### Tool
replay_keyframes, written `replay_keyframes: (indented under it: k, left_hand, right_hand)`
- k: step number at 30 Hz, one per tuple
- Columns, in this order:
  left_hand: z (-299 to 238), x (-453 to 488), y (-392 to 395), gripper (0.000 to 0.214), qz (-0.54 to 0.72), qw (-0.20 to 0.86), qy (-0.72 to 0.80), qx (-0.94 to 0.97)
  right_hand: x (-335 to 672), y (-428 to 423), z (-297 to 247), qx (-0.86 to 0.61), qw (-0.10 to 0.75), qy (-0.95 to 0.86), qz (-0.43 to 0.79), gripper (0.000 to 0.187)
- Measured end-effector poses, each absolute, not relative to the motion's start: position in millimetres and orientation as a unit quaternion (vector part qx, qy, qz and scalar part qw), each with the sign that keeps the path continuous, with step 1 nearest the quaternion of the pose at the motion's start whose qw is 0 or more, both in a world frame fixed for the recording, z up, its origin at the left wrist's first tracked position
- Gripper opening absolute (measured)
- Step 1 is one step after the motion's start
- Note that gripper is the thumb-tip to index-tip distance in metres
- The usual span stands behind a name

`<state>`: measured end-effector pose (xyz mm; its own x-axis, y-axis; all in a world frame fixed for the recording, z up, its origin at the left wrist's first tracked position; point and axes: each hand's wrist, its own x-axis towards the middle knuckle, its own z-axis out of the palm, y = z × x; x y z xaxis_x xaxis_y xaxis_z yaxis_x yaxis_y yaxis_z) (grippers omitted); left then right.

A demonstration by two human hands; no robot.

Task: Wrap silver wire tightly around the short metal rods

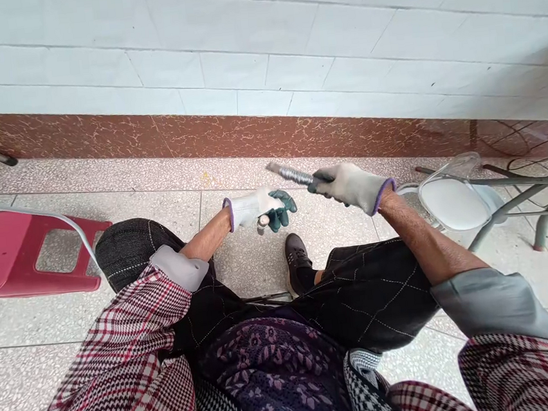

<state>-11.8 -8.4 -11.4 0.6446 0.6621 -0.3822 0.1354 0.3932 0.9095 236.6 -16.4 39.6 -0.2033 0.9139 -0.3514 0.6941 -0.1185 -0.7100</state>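
Note:
My right hand (344, 186), in a white work glove with a dark coated palm and purple cuff, is closed around one end of a slim tool (295, 175). Its shaft looks wound with silver wire, and a flat brownish tip points left. My left hand (269, 207), in a matching glove with green-coated fingers, is curled in front of my knees. A small round-ended pale piece (262, 221) shows by its thumb; I cannot tell what it is. The tool's tip is above and apart from the left hand.
A red plastic stool (75, 276) stands at my left. On the right are a white-seated chair (455, 201), grey metal legs (543, 231) and dark cables (515, 143). A tiled wall (241, 66) with a reddish-brown base rises ahead. My shoe (296, 252) rests on the speckled floor.

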Motion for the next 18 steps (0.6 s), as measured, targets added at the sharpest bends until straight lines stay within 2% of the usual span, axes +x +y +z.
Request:
replay_keyframes:
  k: [2, 5, 8, 14, 18]
  left_hand:
    - [-12, -11, -5, 0.018, 0.150, 0.759, 0.353, 0.525]
    - [-12, -12, -1, 0.016, 0.151, 0.770, 0.309, 0.537]
    - [-11, -17, -4, 0.020, 0.157, 0.768, 0.304, 0.542]
    - [2, -28, -2, 0.024, 0.147, 0.766, 0.289, 0.555]
    - [10, -31, 4, 0.047, 0.161, 0.774, 0.248, 0.560]
  right_hand:
    - [233, -13, 46, -0.620, 0.198, -0.616, 0.443, 0.024]
    - [232, -17, 60, -0.548, 0.311, -0.566, 0.532, 0.039]
    - [237, -25, 72, -0.475, 0.373, -0.528, 0.596, 0.042]
    - [253, -20, 76, -0.454, 0.428, -0.478, 0.618, 0.047]
    - [268, -7, 67, -0.492, 0.428, -0.463, 0.600, 0.045]
